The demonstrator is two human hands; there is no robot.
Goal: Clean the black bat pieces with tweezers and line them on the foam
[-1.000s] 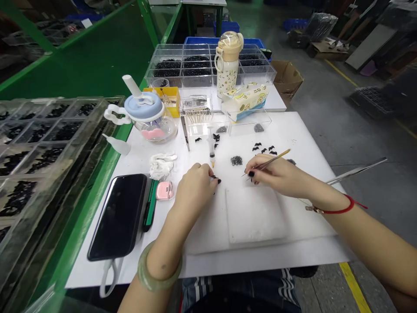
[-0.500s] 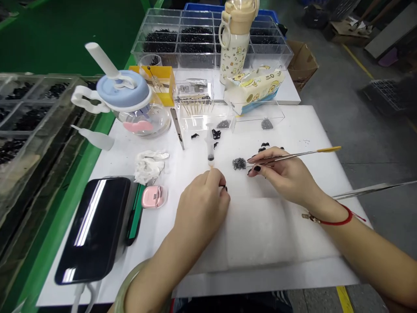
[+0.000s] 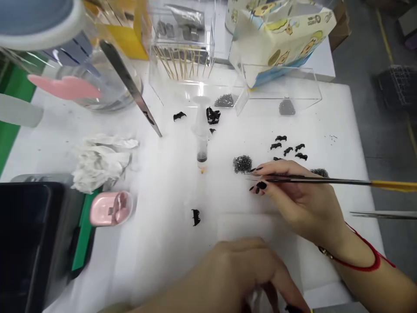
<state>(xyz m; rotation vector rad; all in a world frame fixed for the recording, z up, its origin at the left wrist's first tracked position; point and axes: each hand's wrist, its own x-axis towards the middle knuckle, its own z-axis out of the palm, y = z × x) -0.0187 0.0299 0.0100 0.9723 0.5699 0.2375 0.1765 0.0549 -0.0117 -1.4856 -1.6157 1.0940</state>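
Note:
My right hand [image 3: 299, 202] pinches thin metal tweezers [image 3: 312, 179] with a yellow end. Their tips lie beside a small heap of tiny dark beads [image 3: 242, 164] on the white mat [image 3: 169, 243]. My left hand [image 3: 234, 278] is low at the front edge with its back up and its fingers curled under; what they hold is hidden. A small black bat-shaped piece [image 3: 196, 217] lies alone on the mat just above that hand. A glue syringe [image 3: 201, 141] stands tip down behind it.
More black pieces [image 3: 288, 148] lie behind my right hand. Clear boxes [image 3: 280, 89] and a tissue pack [image 3: 276, 39] are at the back. Crumpled tissue [image 3: 100, 158], a pink case [image 3: 110, 208], a phone [image 3: 22, 243] and spare tweezers [image 3: 130, 87] lie to the left.
The view has dropped much closer to the mat. My left hand let go of the black piece and drew back toward me. The tweezers stay at the bead heap.

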